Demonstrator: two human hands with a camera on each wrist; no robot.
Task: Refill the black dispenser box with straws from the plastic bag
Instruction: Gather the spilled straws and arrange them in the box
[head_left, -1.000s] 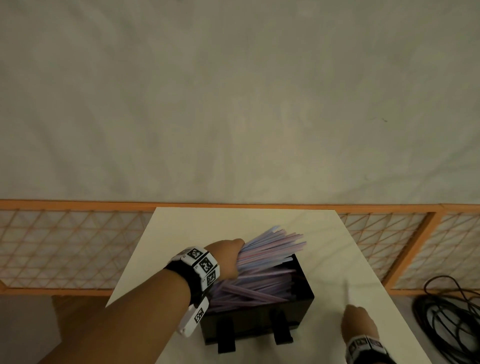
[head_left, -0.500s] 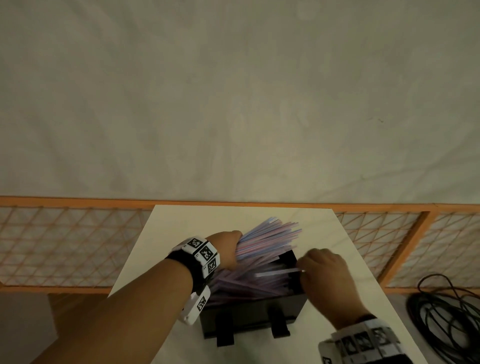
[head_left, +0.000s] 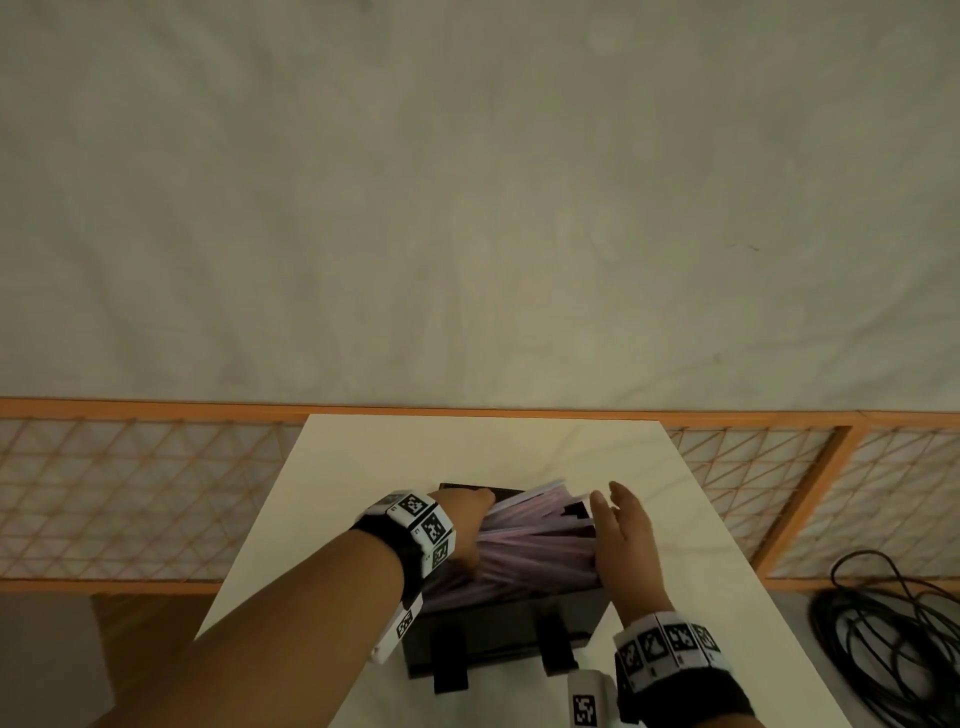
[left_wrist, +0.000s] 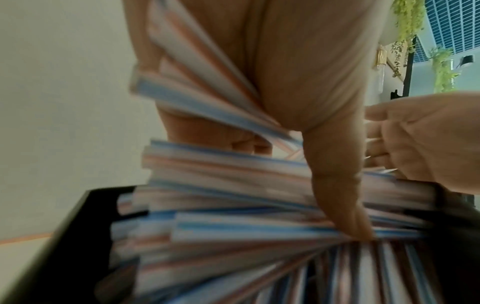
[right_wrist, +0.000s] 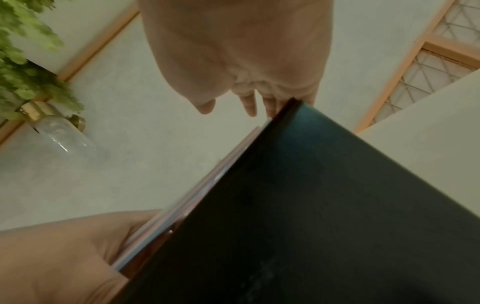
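1. Half a second ago your right hand (head_left: 623, 545) was pinching at a stray straw over the box's right end. Now it stands flat and upright against the ends of the bundle of pale pink-and-blue striped paper-wrapped straws (head_left: 535, 540).
2. The bundle has also dropped. A second ago it fanned up and out past the far right corner of the glossy black rectangular dispenser box (head_left: 498, 629); now most of it lies down inside, with only a few tips poking above the far rim.
3. That suggests you are at the squaring-up stage: this load is in, and the straws are being tamped level rather than added.
4. Your left hand (head_left: 462, 530) is curled round the left end of the bundle, thumb (left_wrist: 337, 185) pressed down across the straws, as the left wrist view shows.
5. Your right hand is spread, fingers straight and close together, holding nothing; its palm touches the straw ends and the box's right wall.
6. The box stands on the cream rectangular table (head_left: 415, 452), near its front edge. The plastic bag is not in view.
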